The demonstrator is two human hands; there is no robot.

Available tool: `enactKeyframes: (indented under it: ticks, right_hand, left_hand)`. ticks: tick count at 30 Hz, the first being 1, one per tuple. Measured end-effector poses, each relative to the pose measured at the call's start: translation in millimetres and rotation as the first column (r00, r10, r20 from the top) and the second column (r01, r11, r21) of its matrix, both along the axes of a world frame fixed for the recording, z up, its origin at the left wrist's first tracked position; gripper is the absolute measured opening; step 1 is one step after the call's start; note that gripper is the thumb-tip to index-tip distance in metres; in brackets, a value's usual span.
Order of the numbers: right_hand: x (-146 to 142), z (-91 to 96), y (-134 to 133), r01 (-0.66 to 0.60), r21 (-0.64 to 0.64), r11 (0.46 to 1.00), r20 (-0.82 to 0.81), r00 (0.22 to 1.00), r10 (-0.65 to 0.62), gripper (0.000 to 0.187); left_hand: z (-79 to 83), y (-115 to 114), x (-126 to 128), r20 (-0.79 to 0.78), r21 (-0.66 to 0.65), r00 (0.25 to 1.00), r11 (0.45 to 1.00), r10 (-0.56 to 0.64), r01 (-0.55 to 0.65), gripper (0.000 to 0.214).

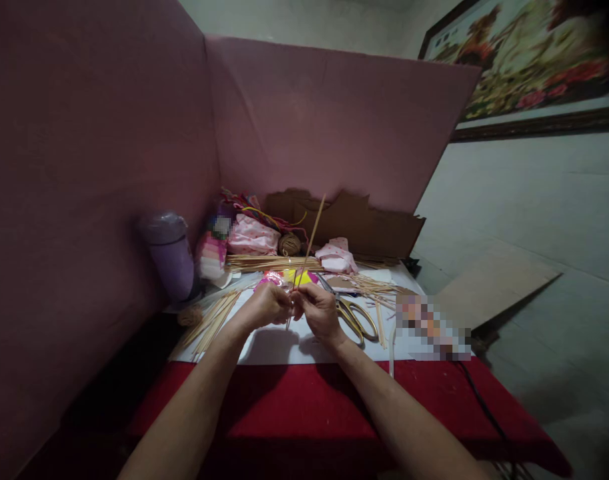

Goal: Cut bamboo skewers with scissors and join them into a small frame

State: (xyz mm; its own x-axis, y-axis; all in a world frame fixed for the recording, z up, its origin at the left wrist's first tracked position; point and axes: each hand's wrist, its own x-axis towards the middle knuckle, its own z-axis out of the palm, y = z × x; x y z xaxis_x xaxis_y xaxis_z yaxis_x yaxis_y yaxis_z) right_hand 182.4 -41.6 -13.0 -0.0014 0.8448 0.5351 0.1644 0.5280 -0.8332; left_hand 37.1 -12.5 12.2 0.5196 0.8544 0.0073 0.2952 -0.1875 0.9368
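Observation:
Over the white sheet [274,347], both hands meet with their fingertips close together. My left hand [269,305] is closed in a pinch at the lower part of a thin wooden stick [312,233]. From the other side my right hand [320,315] also pinches it, thumb and fingers pressed together. The stick leans up and slightly right; a shorter thin piece shows beside it at the fingertips, and how they join is hidden by the fingers. Gold-handled scissors [368,323] lie just right of my right hand.
Loose wooden sticks [214,323] fan out at left, beside a twine ball [189,315]. A purple tumbler [172,260] stands back left. Behind are pink dotted cloth [254,235], brown twine [289,245] and cardboard [384,227]. A black cord [484,407] crosses the red tablecloth [304,400].

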Motion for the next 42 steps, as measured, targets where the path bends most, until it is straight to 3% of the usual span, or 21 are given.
enactKeyframes:
  ticks: [4,11,13,15,17,20,24,30,35,42]
  right_hand:
    - [-2.5,-2.6,7.4,0.018,0.027,0.999,0.056,0.998,-0.019,0.017]
    - [-4.0,0.7,5.5,-0.060,-0.028,0.998,0.088,0.994,0.063,0.012]
    - [-5.6,4.3,2.8,-0.073,-0.040,0.997,0.083,0.994,0.076,0.011]
    - [-7.0,7.6,0.6,-0.082,-0.054,0.995,0.062,0.994,0.085,0.011]
    - [-7.9,9.9,-0.9,-0.088,-0.062,0.994,0.045,0.995,0.090,0.012]
    - [-8.6,12.3,-2.6,-0.078,-0.036,0.996,0.068,0.994,0.080,0.014]
    - [-9.9,13.5,-4.9,-0.068,0.006,0.998,0.129,0.989,0.066,0.015]
    - [-9.0,0.5,-5.0,-0.030,0.042,0.999,0.265,0.964,0.018,0.016]
    - [-5.3,-10.6,-3.1,-0.092,-0.058,0.994,0.233,0.967,0.103,0.016]
    - [-2.2,-12.5,-1.9,-0.089,-0.047,0.995,0.284,0.954,0.098,0.011]
  left_hand:
    - [6.2,-2.8,-2.0,-0.011,-0.013,1.000,1.000,-0.027,0.026,0.011]
    - [3.6,-1.2,-5.5,-0.080,-0.008,0.996,0.999,-0.036,0.036,0.009]
    - [10.4,-0.9,-9.1,-0.092,0.012,0.996,1.000,0.013,-0.012,0.007]
    - [20.4,-2.0,-12.1,0.001,0.049,0.989,0.988,0.146,-0.146,0.007]
    - [29.6,-4.8,-12.2,0.201,0.056,0.948,0.964,0.246,-0.261,0.017]
    - [34.2,-10.1,-4.9,0.441,0.041,0.876,0.970,0.196,-0.238,0.029]
    - [25.7,-12.4,8.2,0.597,0.047,0.791,0.978,0.137,-0.205,0.027]
    - [19.2,-8.5,9.5,0.636,0.014,0.756,0.977,0.156,-0.214,0.025]
    - [16.8,-6.8,10.2,0.622,-0.001,0.768,0.982,0.150,-0.191,0.024]
    - [18.0,-8.8,11.9,0.608,0.032,0.776,0.971,0.168,-0.235,0.023]
